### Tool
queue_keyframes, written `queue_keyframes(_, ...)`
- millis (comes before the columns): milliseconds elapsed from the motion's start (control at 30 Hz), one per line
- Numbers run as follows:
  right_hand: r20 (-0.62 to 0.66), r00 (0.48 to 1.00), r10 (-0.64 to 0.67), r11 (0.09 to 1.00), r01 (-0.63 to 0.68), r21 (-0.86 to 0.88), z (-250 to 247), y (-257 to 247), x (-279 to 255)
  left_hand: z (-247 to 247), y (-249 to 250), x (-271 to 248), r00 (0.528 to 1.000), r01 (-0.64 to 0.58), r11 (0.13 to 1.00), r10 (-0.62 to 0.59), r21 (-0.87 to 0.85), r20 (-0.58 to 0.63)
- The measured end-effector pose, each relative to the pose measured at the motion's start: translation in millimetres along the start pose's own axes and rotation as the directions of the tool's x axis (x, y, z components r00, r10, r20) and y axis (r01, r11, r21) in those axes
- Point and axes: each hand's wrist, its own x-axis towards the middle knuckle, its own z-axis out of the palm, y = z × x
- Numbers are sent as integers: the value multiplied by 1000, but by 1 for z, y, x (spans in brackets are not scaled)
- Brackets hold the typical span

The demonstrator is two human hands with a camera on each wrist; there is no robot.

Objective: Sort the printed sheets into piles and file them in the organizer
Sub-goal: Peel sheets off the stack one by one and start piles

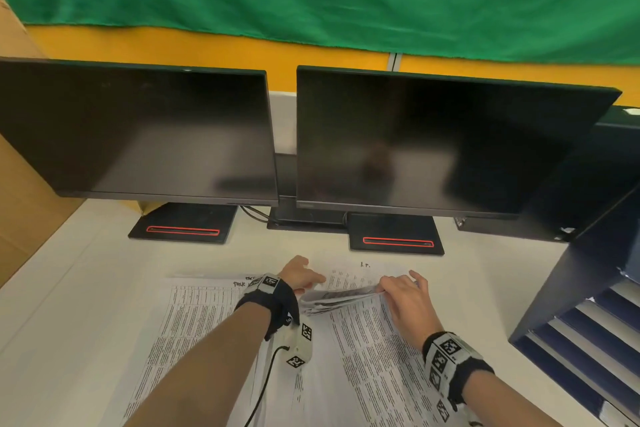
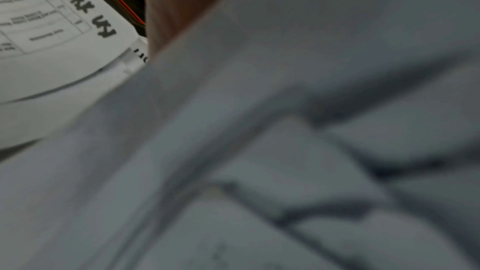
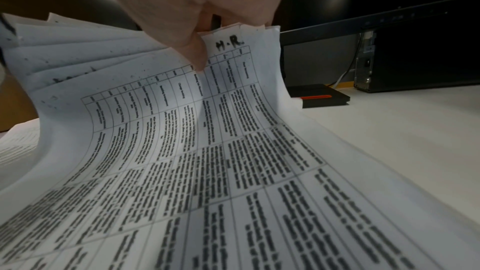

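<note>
Printed sheets lie in two piles on the white desk (image 1: 86,305), a left pile (image 1: 194,319) and a right pile (image 1: 374,364). My right hand (image 1: 391,288) pinches the far edges of several sheets of the right pile and holds them lifted and fanned (image 1: 339,298). In the right wrist view my thumb (image 3: 192,48) presses on the top sheet (image 3: 182,130), which is marked "H.R.". My left hand (image 1: 318,279) reaches to the left corner of the lifted sheets; its fingertips are hidden. Blurred paper (image 2: 285,151) fills the left wrist view. The dark blue organizer (image 1: 588,288) stands at the right.
Two dark monitors (image 1: 138,129) (image 1: 433,142) on black stands (image 1: 183,224) (image 1: 396,234) stand behind the sheets. A cardboard box (image 1: 24,201) borders the desk's left side. A sheet with handwritten marker lettering (image 2: 64,28) tops the left pile. A black computer case (image 3: 415,59) stands at the back right.
</note>
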Motion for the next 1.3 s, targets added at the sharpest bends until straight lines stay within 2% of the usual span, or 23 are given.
queue_keyframes(100,27,1000,9,1000,-9,8,-1,1,-2,6,-1,-2,986,-121,976,139,179,-92)
queue_keyframes(200,31,999,32,1000,-32,-2,-5,5,-5,6,1,-12,927,-303,899,355,316,-119)
queue_keyframes(267,39,998,53,999,-53,-10,-11,7,-7,4,1,-16,899,-348,871,415,347,-139)
queue_keyframes(367,41,997,71,997,-71,-19,-17,8,-7,-5,-1,-21,894,-350,868,421,353,-150)
queue_keyframes(467,18,993,114,992,-113,-55,-16,9,0,-7,1,-25,927,-298,903,350,310,-131)
queue_keyframes(533,14,981,192,978,-190,-85,-14,11,9,-3,5,-34,962,-224,961,244,160,-122)
queue_keyframes(567,23,971,239,967,-235,-98,-13,12,14,0,6,-39,983,-162,987,161,-1,-83)
queue_keyframes(600,42,958,285,954,-280,-109,-12,12,19,3,7,-43,995,-103,984,100,-143,-30)
queue_keyframes(633,68,944,324,941,-315,-122,-11,13,22,7,6,-46,996,-84,976,90,-201,20)
queue_keyframes(733,116,922,370,926,-355,-127,-7,14,29,15,-3,-54,986,-153,973,163,-173,44)
queue_keyframes(867,46,918,394,914,-396,85,-4,7,30,21,-19,-47,985,-170,985,169,-9,-34)
queue_keyframes(933,-15,881,473,876,-468,117,-1,9,24,22,-24,-46,985,-148,989,148,6,-87)
queue_keyframes(967,-27,840,542,836,-535,118,0,11,19,22,-25,-45,984,-144,990,144,11,-100)
queue_keyframes(1000,-4,775,632,767,-625,145,1,14,13,22,-26,-45,984,-142,990,143,19,-105)
queue_keyframes(1067,125,596,793,556,-793,250,4,20,-1,23,-28,-44,985,-137,990,138,14,-103)
queue_keyframes(1100,209,523,827,456,-839,295,7,23,-7,23,-29,-44,986,-130,992,130,6,-105)
queue_keyframes(1133,288,478,830,384,-863,328,10,25,-11,23,-30,-43,987,-118,993,117,-4,-108)
queue_keyframes(1200,389,464,796,309,-864,399,15,26,-16,23,-31,-43,990,-96,995,91,-41,-106)
queue_keyframes(1300,401,485,777,285,-839,463,16,29,-17,23,-34,-41,991,-62,996,54,-66,-124)
